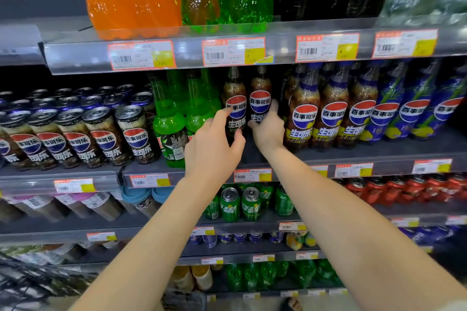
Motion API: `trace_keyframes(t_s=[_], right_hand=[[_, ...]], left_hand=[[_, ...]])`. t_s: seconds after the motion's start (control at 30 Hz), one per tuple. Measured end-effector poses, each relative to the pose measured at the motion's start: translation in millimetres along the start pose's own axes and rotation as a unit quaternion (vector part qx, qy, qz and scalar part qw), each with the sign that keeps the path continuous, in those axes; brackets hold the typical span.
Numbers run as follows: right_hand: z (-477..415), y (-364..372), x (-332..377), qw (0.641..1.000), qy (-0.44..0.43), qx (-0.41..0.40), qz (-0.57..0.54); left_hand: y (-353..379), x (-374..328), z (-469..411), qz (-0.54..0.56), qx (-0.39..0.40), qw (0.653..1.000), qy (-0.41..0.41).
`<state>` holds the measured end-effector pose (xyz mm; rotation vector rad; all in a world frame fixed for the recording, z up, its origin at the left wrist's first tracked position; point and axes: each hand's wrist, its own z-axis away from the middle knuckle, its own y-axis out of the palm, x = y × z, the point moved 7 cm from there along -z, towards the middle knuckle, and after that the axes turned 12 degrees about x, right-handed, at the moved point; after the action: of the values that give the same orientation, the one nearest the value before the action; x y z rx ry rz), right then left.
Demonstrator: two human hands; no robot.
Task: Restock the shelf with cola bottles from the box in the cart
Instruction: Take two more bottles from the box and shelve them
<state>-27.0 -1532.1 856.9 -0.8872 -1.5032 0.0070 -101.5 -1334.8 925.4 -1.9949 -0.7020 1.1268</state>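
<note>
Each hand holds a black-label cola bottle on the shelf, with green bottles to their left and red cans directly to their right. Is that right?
Not the red cans: in the head view they sit one shelf lower. Directly right stand yellow-label cola bottles. The left hand holds the left black-label cola bottle, the right hand the right black-label cola bottle, green bottles left.

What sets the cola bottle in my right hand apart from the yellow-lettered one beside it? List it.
The white-lettered bottle is gripped by the right hand; no hand holds the yellow-lettered bottle. The white-lettered bottle sits further back, the yellow-lettered bottle at the shelf front. Both stand upright with dark cola and the same round logo.
</note>
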Motion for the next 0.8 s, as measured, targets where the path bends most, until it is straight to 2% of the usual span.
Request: trace_keyframes(t_s=[0.2,0.57,0.7,0.8], right_hand=[[-21,7,0,0.998,0.031,0.033,0.031],[-27,7,1,0.998,0.037,0.032,0.043],[-20,8,-4,0.994,0.084,0.063,0.015],[-4,4,-5,0.992,0.115,0.050,0.011]], left_hand=[[-1,3,2,0.007,0.007,1.000,-0.018],[-3,3,3,0.010,0.001,1.000,-0.022],[-4,2,10,0.010,0.006,1.000,-0.011],[-3,4,15,0.008,0.016,1.000,-0.010]])
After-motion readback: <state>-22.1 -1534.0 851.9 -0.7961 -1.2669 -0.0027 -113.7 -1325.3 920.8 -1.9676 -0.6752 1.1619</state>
